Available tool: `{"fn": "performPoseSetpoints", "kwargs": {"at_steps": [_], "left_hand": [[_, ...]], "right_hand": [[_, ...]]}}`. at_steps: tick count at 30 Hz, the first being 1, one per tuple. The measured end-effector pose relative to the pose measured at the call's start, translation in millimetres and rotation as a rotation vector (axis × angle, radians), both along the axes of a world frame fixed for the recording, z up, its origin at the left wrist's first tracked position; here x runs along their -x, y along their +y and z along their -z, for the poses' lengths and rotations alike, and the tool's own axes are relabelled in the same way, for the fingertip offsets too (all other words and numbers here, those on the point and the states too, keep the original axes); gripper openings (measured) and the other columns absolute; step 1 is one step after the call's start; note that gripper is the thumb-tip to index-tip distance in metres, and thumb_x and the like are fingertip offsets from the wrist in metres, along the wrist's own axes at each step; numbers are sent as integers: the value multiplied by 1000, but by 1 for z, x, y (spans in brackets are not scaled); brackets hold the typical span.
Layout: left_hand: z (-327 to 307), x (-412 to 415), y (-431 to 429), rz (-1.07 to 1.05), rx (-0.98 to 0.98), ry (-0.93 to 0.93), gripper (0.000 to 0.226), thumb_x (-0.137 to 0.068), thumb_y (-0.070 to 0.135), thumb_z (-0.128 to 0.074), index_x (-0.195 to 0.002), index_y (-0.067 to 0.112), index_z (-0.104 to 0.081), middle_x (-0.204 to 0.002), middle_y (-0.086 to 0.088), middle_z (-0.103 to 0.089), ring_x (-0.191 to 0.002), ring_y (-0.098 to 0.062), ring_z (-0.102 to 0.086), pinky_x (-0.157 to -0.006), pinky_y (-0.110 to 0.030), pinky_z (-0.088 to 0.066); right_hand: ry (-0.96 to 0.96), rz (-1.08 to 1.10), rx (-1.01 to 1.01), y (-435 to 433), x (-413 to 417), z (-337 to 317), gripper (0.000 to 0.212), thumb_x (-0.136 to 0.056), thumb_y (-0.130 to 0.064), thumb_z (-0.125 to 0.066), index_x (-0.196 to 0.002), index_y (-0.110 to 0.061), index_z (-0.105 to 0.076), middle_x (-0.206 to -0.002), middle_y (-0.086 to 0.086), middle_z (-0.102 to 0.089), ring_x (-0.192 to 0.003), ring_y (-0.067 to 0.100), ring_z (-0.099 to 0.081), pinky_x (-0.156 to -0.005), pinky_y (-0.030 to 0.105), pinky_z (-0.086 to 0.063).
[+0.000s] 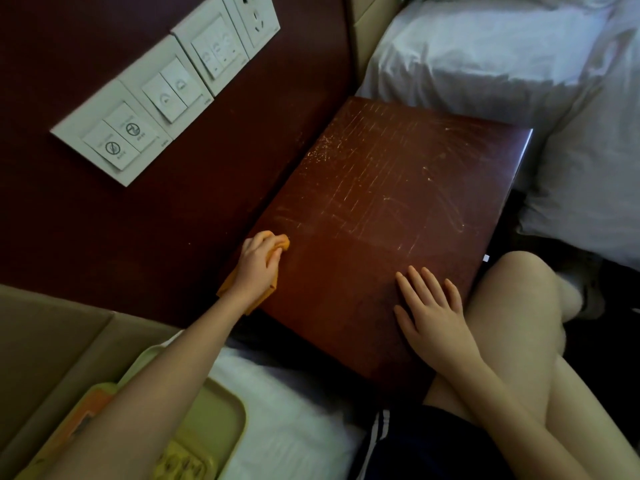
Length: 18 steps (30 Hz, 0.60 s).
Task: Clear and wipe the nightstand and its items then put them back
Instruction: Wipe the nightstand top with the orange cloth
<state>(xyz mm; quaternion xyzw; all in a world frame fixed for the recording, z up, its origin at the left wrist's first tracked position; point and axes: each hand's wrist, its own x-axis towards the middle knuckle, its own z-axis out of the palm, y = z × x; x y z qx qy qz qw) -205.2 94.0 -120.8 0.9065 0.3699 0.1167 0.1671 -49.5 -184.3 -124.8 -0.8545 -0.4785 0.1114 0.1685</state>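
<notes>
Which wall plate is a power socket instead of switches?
The socket plate farthest along the row, at the top; the other three plates hold rocker switches.

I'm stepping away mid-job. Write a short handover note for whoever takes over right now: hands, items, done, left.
Left hand: closed on the crumpled orange cleaning cloth, pressed on the dark reddish-brown wooden nightstand top at its wall-side edge.
Right hand: open, flat on the near edge of the top, holding nothing.
Items: the top is bare; a pale yellow-green plastic tray lies on the white bed at lower left, its contents partly hidden by the left arm.
Done: nightstand cleared.
Left: pale streaks and specks cover the far half, so finish wiping, then wipe the items and put them back.
</notes>
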Motion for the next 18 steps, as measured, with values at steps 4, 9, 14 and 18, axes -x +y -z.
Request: {"fn": "performPoseSetpoints", "kwargs": {"at_steps": [4, 9, 14, 18], "left_hand": [[-3, 12, 10, -123, -13, -18, 27, -95, 14, -45, -118, 12, -60, -125, -5, -50, -112, -24, -41, -91, -27, -32], [-9, -14, 21, -360, -16, -53, 26, -97, 15, -41, -114, 12, -60, -127, -7, -49, -113, -26, -41, -91, -30, -35], [-9, -39, 12, -375, -14, -54, 27, -97, 16, -40, -115, 12, -60, -126, -6, -49, -112, -26, -41, -90, -31, -37], [-1, -33, -8, -148, -33, -42, 28, -96, 15, -43, -118, 14, -60, -124, -4, -51, -109, -24, -42, -87, -26, -33]], "right_hand": [[12, 14, -31, -1, 0, -1, 53, -94, -29, -51, -143, -14, -35, -149, 8, -33, -140, 28, -22, -113, 46, -10], [1, 14, -33, 0, 1, -1, 53, -93, -28, -53, -141, -13, -38, -147, 9, -36, -139, 29, -25, -112, 48, -13], [2, 9, -37, -1, 0, 1, 53, -94, -30, -50, -143, -15, -35, -149, 8, -33, -141, 27, -21, -113, 45, -9], [-11, 12, -42, 0, 1, 0, 52, -93, -28, -54, -141, -13, -39, -147, 9, -37, -139, 30, -26, -111, 47, -14]]}}
